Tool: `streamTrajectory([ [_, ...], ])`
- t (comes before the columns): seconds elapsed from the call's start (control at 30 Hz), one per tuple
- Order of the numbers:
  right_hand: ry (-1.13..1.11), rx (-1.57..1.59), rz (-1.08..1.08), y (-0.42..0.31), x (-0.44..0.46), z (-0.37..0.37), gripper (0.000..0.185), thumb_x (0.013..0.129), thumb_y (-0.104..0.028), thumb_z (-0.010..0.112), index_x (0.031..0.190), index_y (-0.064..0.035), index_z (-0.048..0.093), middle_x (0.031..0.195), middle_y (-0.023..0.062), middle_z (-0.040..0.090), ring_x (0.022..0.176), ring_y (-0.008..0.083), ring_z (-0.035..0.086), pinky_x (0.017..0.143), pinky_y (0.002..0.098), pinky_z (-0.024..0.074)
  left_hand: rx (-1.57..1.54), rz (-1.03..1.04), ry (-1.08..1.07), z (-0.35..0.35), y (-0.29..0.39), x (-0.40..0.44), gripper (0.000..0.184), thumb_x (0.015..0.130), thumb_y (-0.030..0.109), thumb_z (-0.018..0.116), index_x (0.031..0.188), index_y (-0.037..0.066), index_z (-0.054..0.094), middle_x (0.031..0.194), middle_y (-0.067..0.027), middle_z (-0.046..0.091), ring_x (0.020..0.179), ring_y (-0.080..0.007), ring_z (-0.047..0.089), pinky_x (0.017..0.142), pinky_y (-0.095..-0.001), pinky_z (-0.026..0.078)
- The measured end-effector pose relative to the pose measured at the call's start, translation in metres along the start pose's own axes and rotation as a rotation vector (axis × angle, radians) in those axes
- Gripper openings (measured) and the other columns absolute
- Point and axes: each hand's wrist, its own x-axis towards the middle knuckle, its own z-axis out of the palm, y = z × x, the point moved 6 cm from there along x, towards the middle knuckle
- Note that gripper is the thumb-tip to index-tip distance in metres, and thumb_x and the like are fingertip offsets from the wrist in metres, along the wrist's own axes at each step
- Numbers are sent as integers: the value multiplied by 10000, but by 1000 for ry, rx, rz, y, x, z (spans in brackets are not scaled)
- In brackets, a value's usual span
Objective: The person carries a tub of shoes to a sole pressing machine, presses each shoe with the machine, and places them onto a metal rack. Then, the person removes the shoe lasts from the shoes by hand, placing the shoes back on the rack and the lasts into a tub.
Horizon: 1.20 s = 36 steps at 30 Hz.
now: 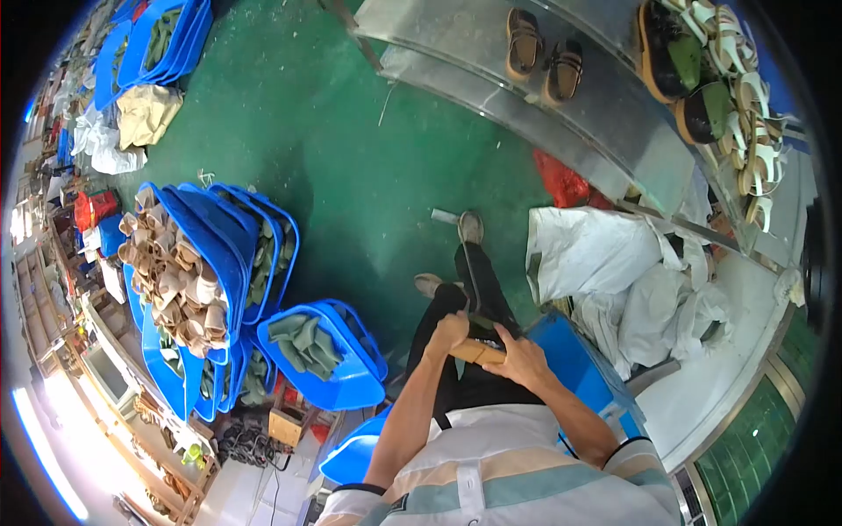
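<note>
Noted from the floor, left to right, twelve o'clock being straight ahead of the wearer. Item: beige shoe parts [180,280], heaped in stacked blue tubs, out at about ten o'clock from the hands. Item: one blue tub [358,373], tilted, grey-green pieces [307,346] inside, at nine o'clock and nearer. Item: left hand [450,332], closed on the near-left end of a tan-and-dark piece [479,352], seemingly footwear or part of one; from this hand the piece lies at about four o'clock. Item: the piece itself, held between the two hands above the thighs, its tan band running roughly from nine towards three o'clock, dipping slightly to four; dark part on the twelve o'clock side, details too small to tell. Item: right hand [523,358], clamped on the opposite end, thumb along the upper side, the piece at about nine o'clock from it. Neither hand is nearer; both touch, with the piece keeping them apart. Item: blue bin [566,359], just beyond the right hand, towards three o'clock. Item: white sack [592,254], at about two. Item: metal rack [438,26] bearing shoes, well apart, from twelve to two.
</note>
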Motion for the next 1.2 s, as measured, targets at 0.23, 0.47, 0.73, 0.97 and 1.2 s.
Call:
streamTrajectory([
  [0.23,6,-3,91,-9,-12,-4,968,670,-531,786,1447,-151,351,842,281,655,797,436,671,734,480,556,-354,-289,-37,-31,20,-41,659,992,445,262,1189,-111,556,1190,-370,549,1149,-485,531,1028,-487,398],
  [0.47,-66,-22,93,-36,-78,-27,896,738,-487,743,1438,-86,353,906,258,642,814,404,670,664,487,557,-914,-247,-5,-2,28,-62,969,780,569,701,1377,6,186,1170,-220,549,1152,-295,551,902,-368,488],
  [0.73,163,52,-134,2,-29,-216,706,666,-325,773,1260,-39,520,1131,208,576,1064,389,528,966,453,413,-1286,-481,-83,39,-23,-52,751,766,431,736,1262,69,303,1200,-178,524,923,-291,647,763,-439,575],
  [0.97,750,-651,-703,42,192,-401,373,693,73,674,1020,-69,563,1297,153,485,1267,385,426,1104,482,326,-1721,-623,262,57,-137,-104,547,836,458,648,1245,146,464,1163,-132,605,1046,-298,627,881,-480,529],
  [1.2,712,-525,-328,88,322,-471,652,786,45,623,1390,-145,467,1510,87,310,1336,405,341,1100,440,332,-1698,-776,694,63,-214,-276,588,846,395,656,1319,173,386,1154,-86,589,988,-257,614,780,-426,537],
])
